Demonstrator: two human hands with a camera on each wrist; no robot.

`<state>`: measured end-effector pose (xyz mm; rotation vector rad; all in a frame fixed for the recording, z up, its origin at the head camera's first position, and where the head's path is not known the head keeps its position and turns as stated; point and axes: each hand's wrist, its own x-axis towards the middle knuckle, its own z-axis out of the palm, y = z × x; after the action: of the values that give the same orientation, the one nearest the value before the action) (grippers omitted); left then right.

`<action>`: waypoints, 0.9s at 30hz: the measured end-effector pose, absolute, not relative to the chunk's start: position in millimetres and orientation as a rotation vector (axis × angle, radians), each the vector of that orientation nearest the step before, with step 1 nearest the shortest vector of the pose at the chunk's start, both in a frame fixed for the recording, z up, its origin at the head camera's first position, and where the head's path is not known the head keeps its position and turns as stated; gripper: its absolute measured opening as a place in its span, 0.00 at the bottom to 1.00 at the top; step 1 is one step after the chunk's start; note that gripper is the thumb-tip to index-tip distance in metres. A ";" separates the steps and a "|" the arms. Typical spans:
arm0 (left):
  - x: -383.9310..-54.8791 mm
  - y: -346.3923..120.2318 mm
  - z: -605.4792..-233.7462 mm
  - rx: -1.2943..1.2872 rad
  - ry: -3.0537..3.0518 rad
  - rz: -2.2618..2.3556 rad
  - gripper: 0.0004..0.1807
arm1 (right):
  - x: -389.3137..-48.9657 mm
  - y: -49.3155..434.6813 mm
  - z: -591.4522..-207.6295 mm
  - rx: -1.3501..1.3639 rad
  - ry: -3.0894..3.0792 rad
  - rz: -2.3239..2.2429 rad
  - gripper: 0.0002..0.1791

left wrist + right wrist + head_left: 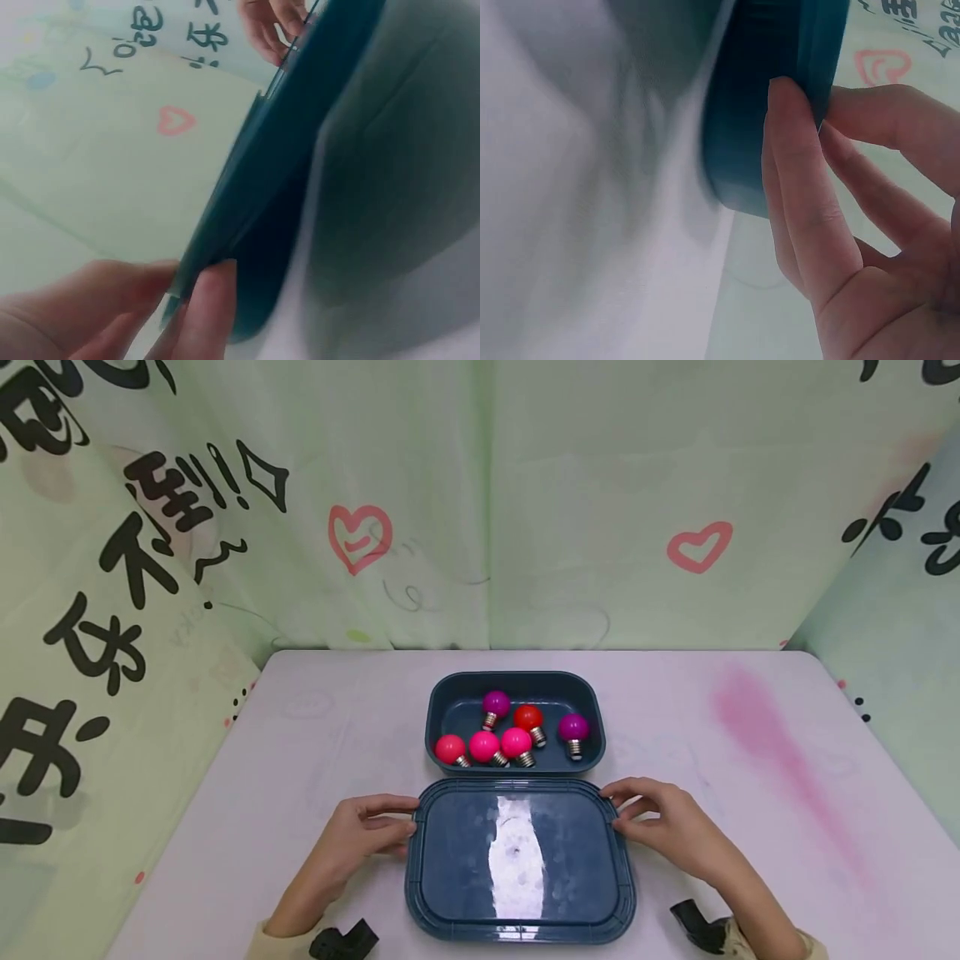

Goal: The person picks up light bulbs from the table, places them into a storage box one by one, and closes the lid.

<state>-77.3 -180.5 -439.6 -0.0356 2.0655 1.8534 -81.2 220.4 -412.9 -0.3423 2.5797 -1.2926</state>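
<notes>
A dark blue rectangular lid (pixel 450 868) is held between my two hands, on the near side of a matching dark blue box (pixel 555 772). My left hand (pixel 356 839) pinches the lid's far left corner between thumb and fingers; in the left wrist view the fingertips (pixel 210 292) meet at its edge. At the far right corner, my right hand (pixel 667 822) pinches the rim, with fingertips (pixel 787 97) on either side of it in the right wrist view. Inside the uncovered box lie several small light bulbs: purple (pixel 573 727), red (pixel 528 717) and pink (pixel 484 746), with metal screw bases.
The white table (pixel 337 727) has a pink smear (pixel 765 735) on its right side. Pale green cloth (pixel 570 527) with hearts and black writing hangs behind and at both sides. Black straps (pixel 345 941) are on my wrists.
</notes>
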 end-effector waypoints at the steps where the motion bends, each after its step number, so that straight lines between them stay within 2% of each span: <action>1: -77.2 -181.4 -438.7 -0.022 2.063 1.857 0.24 | -81.4 221.2 -412.2 -0.349 2.573 -1.296 0.18; 8: -77.8 -187.6 -432.0 0.047 2.020 1.863 0.26 | -83.8 226.9 -406.0 -0.363 2.547 -1.301 0.15; 22: -83.1 -193.9 -424.9 0.205 1.906 1.844 0.30 | -84.9 244.8 -397.6 -0.437 2.376 -1.446 0.19; 27: -83.8 -194.9 -423.2 0.178 1.912 1.822 0.32 | -85.4 247.6 -397.6 -0.487 2.366 -1.441 0.20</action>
<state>-83.8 -194.9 -423.2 0.1776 1.9125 1.8216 -85.4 247.6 -397.6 -0.4866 2.3656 -1.4414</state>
